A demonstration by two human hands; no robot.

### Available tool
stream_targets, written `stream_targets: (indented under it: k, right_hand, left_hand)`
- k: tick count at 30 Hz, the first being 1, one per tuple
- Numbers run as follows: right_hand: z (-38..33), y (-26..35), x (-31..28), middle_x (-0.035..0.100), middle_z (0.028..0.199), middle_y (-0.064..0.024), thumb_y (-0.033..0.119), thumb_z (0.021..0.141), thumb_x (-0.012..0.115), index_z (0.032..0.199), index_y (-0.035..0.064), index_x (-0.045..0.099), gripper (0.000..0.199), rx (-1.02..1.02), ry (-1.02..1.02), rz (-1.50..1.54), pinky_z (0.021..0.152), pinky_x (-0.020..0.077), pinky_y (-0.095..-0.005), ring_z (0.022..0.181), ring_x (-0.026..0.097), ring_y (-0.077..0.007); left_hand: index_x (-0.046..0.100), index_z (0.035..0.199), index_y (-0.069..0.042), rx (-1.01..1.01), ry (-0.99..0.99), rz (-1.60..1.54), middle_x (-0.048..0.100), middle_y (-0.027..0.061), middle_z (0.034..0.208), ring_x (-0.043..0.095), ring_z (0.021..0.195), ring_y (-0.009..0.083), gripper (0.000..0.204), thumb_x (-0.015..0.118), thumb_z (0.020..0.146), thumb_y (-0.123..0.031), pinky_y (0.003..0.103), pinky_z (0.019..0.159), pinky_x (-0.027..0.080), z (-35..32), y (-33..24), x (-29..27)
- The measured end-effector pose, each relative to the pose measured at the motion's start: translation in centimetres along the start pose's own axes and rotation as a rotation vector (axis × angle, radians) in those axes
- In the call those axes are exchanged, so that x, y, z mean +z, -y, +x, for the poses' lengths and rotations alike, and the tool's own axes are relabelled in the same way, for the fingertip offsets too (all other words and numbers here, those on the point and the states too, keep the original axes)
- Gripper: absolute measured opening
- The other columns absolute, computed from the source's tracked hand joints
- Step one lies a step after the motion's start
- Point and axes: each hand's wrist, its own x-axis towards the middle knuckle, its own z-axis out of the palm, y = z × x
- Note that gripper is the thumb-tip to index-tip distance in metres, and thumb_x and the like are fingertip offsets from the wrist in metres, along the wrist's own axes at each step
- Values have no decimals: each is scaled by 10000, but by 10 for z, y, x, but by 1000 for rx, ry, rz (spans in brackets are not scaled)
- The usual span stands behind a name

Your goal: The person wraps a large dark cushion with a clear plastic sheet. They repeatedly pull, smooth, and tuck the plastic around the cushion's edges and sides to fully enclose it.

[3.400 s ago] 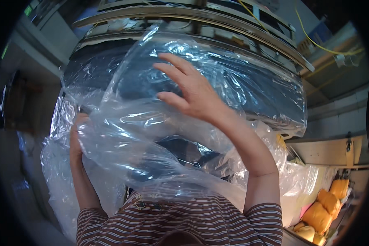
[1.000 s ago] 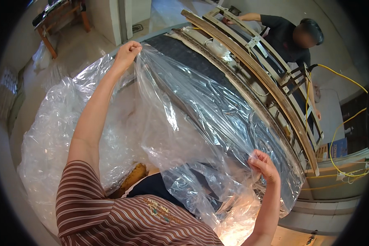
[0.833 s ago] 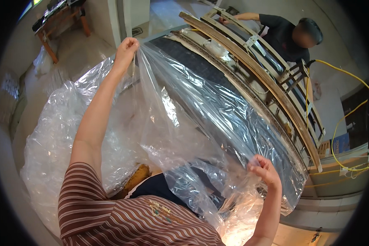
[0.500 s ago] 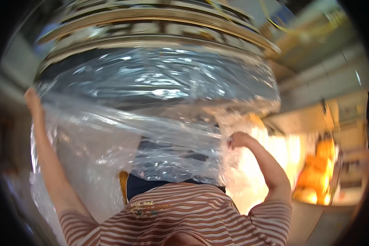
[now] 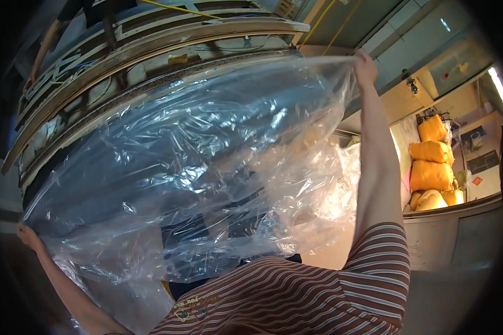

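Observation:
A large sheet of clear plastic film spreads in front of me, creased and shiny, with its upper edge pulled taut between my hands. At the far left, my left hand is closed on one corner of the film. My right hand, raised on an outstretched arm at the upper right, grips the opposite corner. Behind the upper part of the film a dark blue-grey surface shows through. The lower part hangs down over my dark trousers, which are visible through it.
Beyond the film runs a long wooden frame with slats and a yellow cord. Another person's arm reaches down at the upper left. To the right, orange bundles are stacked near a cabinet.
My right hand has swung up and outward to the right, spreading the film wide. My left hand has dropped lower. The view has turned, and the wooden frame now slants.

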Motion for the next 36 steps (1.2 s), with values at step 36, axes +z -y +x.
stream_targets:
  k: [36]
  right_hand:
    - [-137,194,127,609,863,-116,198,800,674,861,95,643,123,-573,547,543,759,475,-413,877,595,-293]
  left_hand:
    - [547,1226,-78,-604,238,-782,562,-2,953,517,789,67,279,562,976,-200,219,661,469,-143,127,-381]
